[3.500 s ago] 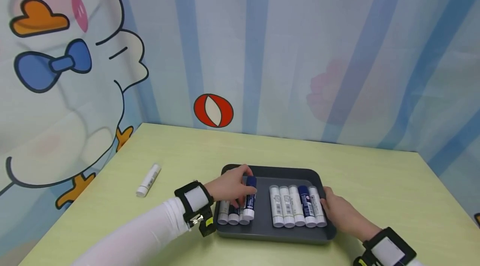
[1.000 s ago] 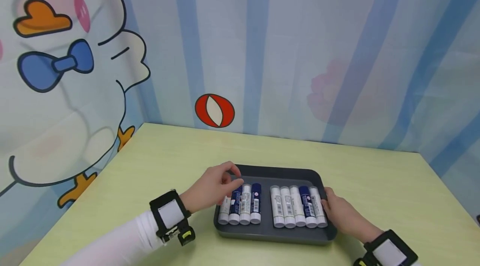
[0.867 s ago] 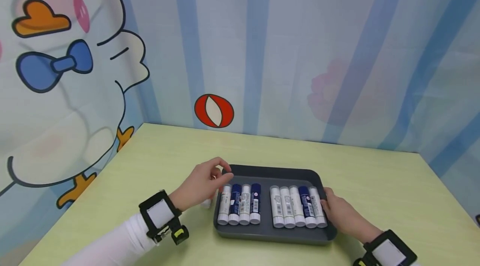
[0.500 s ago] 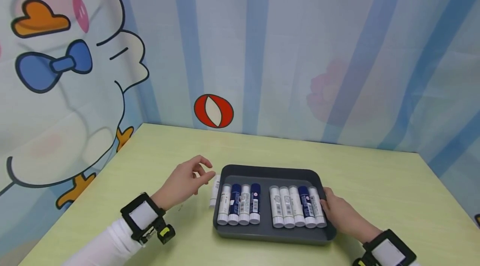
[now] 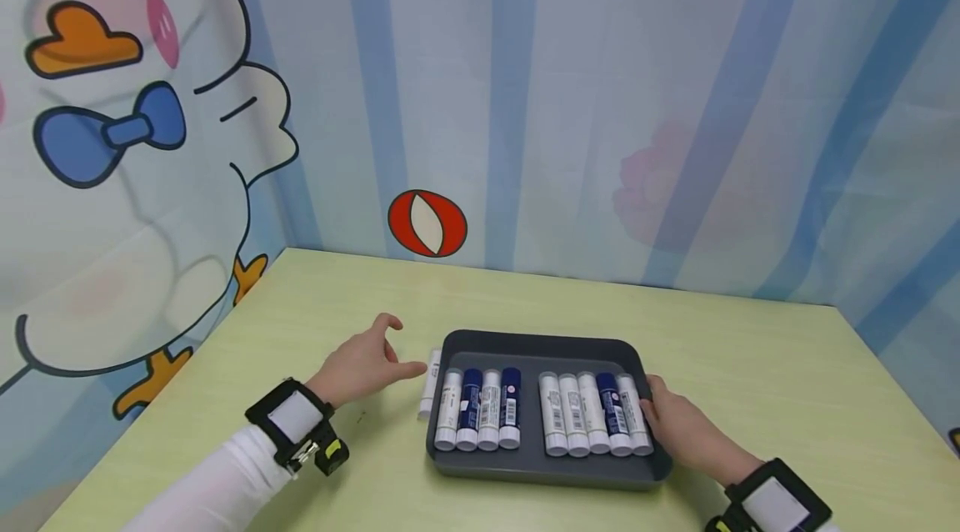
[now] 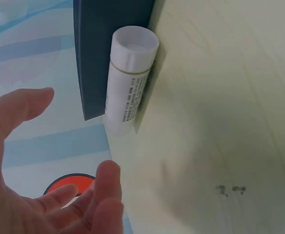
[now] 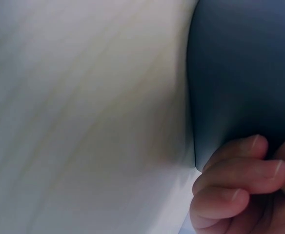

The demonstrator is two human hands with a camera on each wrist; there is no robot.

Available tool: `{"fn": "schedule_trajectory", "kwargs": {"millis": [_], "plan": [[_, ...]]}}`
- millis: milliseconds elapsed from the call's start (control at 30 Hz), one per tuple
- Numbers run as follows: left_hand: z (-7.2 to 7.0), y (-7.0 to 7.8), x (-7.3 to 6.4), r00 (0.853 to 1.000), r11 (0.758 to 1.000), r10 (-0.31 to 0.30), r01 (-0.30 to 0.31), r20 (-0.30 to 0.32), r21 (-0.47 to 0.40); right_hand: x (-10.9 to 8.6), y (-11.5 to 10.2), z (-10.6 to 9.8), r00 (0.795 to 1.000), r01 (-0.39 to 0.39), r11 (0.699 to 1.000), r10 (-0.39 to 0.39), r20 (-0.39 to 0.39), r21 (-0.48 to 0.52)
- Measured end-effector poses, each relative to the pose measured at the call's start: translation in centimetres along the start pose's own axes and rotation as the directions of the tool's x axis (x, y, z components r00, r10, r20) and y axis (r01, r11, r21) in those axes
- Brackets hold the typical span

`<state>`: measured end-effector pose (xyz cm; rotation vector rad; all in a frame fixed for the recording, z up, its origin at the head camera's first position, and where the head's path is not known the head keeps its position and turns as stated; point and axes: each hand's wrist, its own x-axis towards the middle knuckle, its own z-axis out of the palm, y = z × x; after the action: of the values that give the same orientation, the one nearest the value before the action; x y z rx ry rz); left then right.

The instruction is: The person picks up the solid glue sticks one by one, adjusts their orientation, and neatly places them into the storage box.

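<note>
A dark grey tray (image 5: 529, 411) lies on the table with two rows of glue sticks in it. At its left stand white and navy glue sticks (image 5: 470, 411) side by side; the right row (image 5: 573, 415) is mostly white with one navy. Outside the tray, a white glue stick (image 5: 430, 386) lies along its left wall; the left wrist view shows this glue stick (image 6: 128, 87) close against the tray. My left hand (image 5: 358, 369) hovers just left of it, thumb and fingers spread, holding nothing. My right hand (image 5: 686, 428) grips the tray's right edge, fingers curled at its outer wall (image 7: 245, 78).
The pale yellow table (image 5: 360, 282) extends around the tray, with small dark marks on its surface at the left. Behind stands a striped blue backdrop (image 5: 570, 98) with a duck print. A black wrist strap (image 5: 296, 424) sits on the left sleeve.
The left hand has let go of a navy glue stick in the tray's left row. The loose white glue stick has moved from the far left to the tray's side. The left hand has drawn back leftward.
</note>
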<state>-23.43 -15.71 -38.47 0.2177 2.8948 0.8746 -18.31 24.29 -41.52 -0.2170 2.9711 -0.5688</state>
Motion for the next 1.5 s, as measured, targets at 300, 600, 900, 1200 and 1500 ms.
{"fn": "schedule_trajectory", "kwargs": {"millis": [300,600,900,1200,1500], "plan": [[1.5,0.1,1.0,0.998,0.997,-0.007,0.003,0.055,0.073,-0.1,-0.1,0.0,1.0,0.005,1.0,-0.005,-0.009,0.006],[2.2,0.4,1.7,0.993,0.989,-0.034,0.017,0.117,0.145,-0.1,-0.1,-0.1,1.0,0.013,1.0,-0.013,-0.024,0.011],[2.7,1.3,2.1,0.993,0.957,0.059,-0.086,0.104,0.277,0.0,0.2,0.1,0.998,0.035,0.999,-0.034,-0.054,0.008],[2.3,2.2,1.8,0.984,0.911,0.131,-0.167,0.119,0.378,-0.1,0.0,-0.2,0.999,0.027,1.0,-0.027,-0.043,0.005],[2.2,0.7,1.4,0.991,0.983,0.08,-0.097,0.111,0.157,-0.1,0.0,0.0,0.999,0.025,1.0,-0.025,-0.031,0.009]]}}
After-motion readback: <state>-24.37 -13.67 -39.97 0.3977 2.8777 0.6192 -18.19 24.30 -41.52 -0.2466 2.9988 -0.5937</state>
